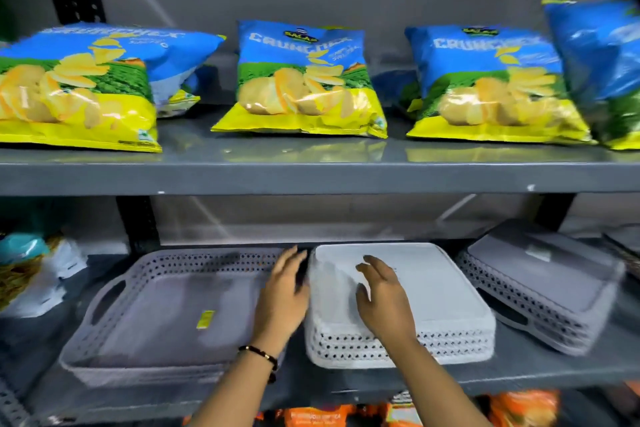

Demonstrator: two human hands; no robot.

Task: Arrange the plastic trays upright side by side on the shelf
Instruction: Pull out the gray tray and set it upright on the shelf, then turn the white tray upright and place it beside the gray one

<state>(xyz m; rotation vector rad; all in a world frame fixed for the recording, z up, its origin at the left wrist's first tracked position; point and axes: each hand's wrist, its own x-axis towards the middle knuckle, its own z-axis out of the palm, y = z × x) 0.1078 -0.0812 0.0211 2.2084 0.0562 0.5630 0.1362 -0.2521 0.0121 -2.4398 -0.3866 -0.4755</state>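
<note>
Both hands [284,295] [384,295] open over white tray stack [433,288]; grey trays [162,308] [540,288] flat either side

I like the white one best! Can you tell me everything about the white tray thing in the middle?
The white tray stack looks like several plastic trays nested together and turned upside down, smooth flat bottom up. Rows of small holes run along its sides. It lies flat, not upright, on the grey lower shelf, between two greyish-lilac trays. The right hand is over its top, fingers spread; the left hand is at its left edge. Whether either touches it is blurred.
</note>
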